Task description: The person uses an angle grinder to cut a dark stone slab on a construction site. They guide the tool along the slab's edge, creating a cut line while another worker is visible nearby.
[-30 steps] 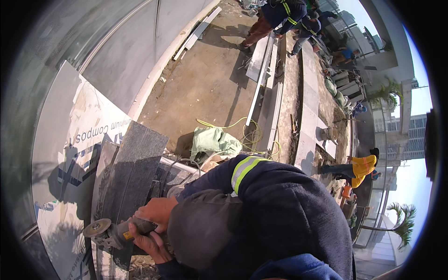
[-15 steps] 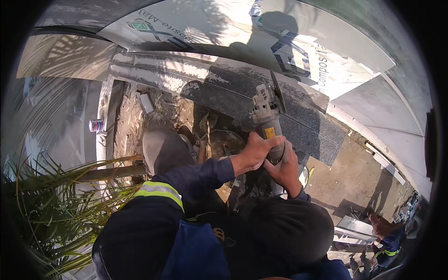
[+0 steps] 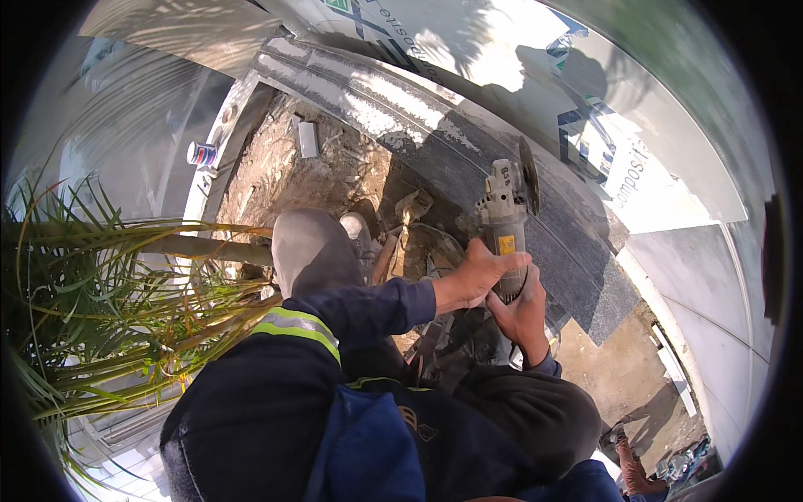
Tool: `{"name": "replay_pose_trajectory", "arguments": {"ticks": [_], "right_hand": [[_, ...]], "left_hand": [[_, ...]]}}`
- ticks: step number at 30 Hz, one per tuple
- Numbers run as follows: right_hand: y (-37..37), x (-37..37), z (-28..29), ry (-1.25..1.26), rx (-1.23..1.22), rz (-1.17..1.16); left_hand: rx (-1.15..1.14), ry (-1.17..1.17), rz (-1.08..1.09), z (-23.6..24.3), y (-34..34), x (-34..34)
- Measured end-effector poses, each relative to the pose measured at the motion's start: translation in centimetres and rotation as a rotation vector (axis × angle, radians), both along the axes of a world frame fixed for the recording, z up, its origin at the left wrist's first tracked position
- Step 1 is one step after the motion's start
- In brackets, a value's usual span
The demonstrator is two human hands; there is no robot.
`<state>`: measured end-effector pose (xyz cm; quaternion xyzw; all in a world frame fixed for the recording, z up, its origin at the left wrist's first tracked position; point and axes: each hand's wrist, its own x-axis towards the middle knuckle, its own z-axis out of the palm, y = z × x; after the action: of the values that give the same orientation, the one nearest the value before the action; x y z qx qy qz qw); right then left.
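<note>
An angle grinder [image 3: 505, 219] with a yellow label is held in front of me, its head pointing away and its thin disc [image 3: 529, 177] on the right side, seen nearly edge-on. My left hand [image 3: 473, 276] is closed round the grinder's body with the thumb laid across it. Lower down, my right hand [image 3: 524, 315] wraps the rear end of the same tool. Under and beyond the grinder runs a dark grey grooved stone ledge [image 3: 571, 261], partly coated in pale dust. Whether the disc touches the stone, I cannot tell.
White printed panels [image 3: 636, 188] line the far side. On a pale ledge at left stands a small can [image 3: 202, 154]. Palm fronds [image 3: 125, 326] crowd the lower left. Rubble and dirt [image 3: 276, 167] lie below me. Another person's leg [image 3: 633, 468] shows at lower right.
My view has turned, so the ledge and panels sit at a different slant. Both hands keep their hold on the grinder, which appears slightly lower and further right. The other person's leg shows differently.
</note>
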<state>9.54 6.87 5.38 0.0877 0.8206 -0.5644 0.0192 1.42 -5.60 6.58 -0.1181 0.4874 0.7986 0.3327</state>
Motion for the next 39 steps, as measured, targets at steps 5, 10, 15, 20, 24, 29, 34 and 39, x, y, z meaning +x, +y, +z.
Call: {"name": "replay_pose_trajectory", "arguments": {"ticks": [5, 10, 15, 20, 24, 29, 34, 39], "right_hand": [[0.7, 0.1, 0.0, 0.079, 0.052, -0.073], [0.9, 1.2, -0.3, 0.024, 0.084, -0.101], [1.2, 2.3, -0.5, 0.006, 0.102, -0.098], [1.2, 2.6, -1.2, 0.054, 0.121, -0.064], [0.9, 2.0, -1.2, 0.066, 0.109, -0.068], [1.3, 2.5, -1.6, 0.031, 0.133, -0.095], [1.0, 1.8, -1.5, 0.033, 0.141, -0.113], [1.8, 2.0, -1.1, -0.009, 0.126, -0.130]], "left_hand": [[0.021, -0.036, -0.107, 0.1, 1.2, -0.5], [0.040, -0.046, -0.129, 1.1, 1.2, -0.4], [-0.023, -0.073, -0.183, 0.4, 1.4, 0.1], [-0.038, -0.048, -0.178, -0.3, 1.0, 0.1], [-0.087, -0.026, -0.171, -0.9, 0.3, -0.4], [-0.095, -0.049, -0.179, -0.5, 1.2, -0.2], [-0.072, -0.050, -0.183, -0.7, 1.1, -0.9], [-0.095, -0.032, -0.212, -0.8, 2.3, -1.1]]}}
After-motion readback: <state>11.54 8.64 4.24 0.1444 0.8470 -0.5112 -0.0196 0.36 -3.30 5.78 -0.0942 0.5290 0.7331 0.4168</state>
